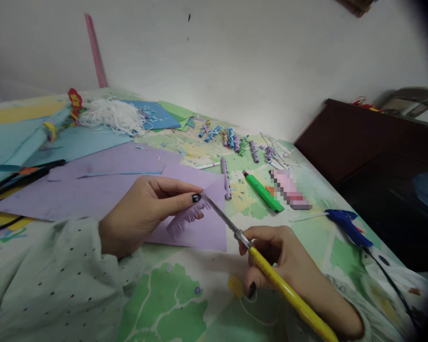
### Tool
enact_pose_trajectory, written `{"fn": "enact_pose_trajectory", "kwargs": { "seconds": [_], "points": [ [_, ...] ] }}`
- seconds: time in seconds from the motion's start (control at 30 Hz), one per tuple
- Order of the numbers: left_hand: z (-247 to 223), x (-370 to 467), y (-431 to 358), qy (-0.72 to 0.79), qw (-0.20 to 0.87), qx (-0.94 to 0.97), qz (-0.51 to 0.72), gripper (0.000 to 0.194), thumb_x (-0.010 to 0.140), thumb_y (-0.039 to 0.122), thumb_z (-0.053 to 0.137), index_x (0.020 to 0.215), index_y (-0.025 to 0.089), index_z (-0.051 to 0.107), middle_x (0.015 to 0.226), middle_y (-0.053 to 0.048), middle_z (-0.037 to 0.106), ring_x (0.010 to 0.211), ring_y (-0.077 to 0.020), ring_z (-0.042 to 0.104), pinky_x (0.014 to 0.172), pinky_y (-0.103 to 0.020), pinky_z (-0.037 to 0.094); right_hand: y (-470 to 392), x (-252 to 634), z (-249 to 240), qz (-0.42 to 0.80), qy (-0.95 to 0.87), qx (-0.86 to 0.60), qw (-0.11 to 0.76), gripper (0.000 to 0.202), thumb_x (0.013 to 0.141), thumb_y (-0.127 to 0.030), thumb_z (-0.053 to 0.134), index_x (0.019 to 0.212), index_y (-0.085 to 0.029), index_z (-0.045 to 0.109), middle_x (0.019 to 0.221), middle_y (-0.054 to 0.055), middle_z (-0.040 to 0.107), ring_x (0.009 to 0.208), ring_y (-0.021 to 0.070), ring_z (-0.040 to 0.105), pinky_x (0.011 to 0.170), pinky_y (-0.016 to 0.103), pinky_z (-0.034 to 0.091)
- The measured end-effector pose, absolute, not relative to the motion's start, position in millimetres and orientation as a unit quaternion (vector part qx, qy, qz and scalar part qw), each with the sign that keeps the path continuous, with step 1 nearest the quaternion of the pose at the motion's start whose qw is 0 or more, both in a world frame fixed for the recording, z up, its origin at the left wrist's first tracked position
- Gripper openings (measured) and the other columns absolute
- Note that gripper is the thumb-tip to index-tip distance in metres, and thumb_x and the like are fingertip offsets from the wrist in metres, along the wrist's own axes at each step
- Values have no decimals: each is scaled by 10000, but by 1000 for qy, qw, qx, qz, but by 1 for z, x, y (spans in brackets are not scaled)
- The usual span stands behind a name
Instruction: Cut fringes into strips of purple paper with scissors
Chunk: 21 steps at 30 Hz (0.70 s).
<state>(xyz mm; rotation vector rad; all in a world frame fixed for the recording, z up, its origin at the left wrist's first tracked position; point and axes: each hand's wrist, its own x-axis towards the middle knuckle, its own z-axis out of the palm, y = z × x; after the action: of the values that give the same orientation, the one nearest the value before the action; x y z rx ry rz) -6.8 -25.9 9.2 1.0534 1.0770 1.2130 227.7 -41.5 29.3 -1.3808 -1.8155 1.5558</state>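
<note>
My left hand (139, 211) pinches a purple paper strip (187, 221) with one edge cut into fine fringe. In my right hand (278, 251) is a pair of scissors (278, 282) with long yellow handles, seen nearly edge-on. The blade tips meet the strip right beside my left thumb; whether the blades are apart cannot be made out. Below both hands lies a sheet of purple paper (199, 237). A small yellow piece with a thin white thread (235, 287) is next to my right thumb.
A green utility knife (264, 192) and a blue glue gun (347, 225) lie to the right. Several curled paper pieces (231, 137) sit at the back, near a heap of white string (110, 116). A rolled blue paper (32, 142) lies left, close to black cables (21, 178).
</note>
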Motion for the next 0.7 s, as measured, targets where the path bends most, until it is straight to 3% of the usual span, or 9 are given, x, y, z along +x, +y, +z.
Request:
{"fn": "enact_pose_trajectory", "kwargs": {
  "seconds": [0.37, 0.57, 0.7],
  "points": [
    [9, -7, -25, 473, 554, 452, 515, 135, 738, 140, 721, 815, 224, 795, 670, -4, 749, 623, -115, 667, 588, -169, 526, -42, 228, 29, 558, -648, -483, 188, 434, 547, -413, 873, 631, -175, 520, 492, -91, 315, 496, 80, 237, 432, 237, 157],
    [9, -7, -26, 454, 575, 451, 509, 122, 751, 155, 721, 814, 227, 797, 647, -8, 746, 619, -122, 673, 589, -174, 531, -42, 227, 31, 561, -654, -471, 187, 532, 534, -611, 811, 680, -171, 549, 504, -86, 291, 491, 85, 238, 440, 245, 172],
    [10, -6, -27, 440, 593, 434, 515, 113, 754, 145, 718, 796, 214, 797, 642, -18, 744, 612, -120, 669, 582, -175, 528, -42, 226, 33, 548, -677, -455, 186, 530, 552, -595, 817, 657, -171, 518, 528, -72, 331, 512, 86, 243, 434, 237, 172]
  ]
}}
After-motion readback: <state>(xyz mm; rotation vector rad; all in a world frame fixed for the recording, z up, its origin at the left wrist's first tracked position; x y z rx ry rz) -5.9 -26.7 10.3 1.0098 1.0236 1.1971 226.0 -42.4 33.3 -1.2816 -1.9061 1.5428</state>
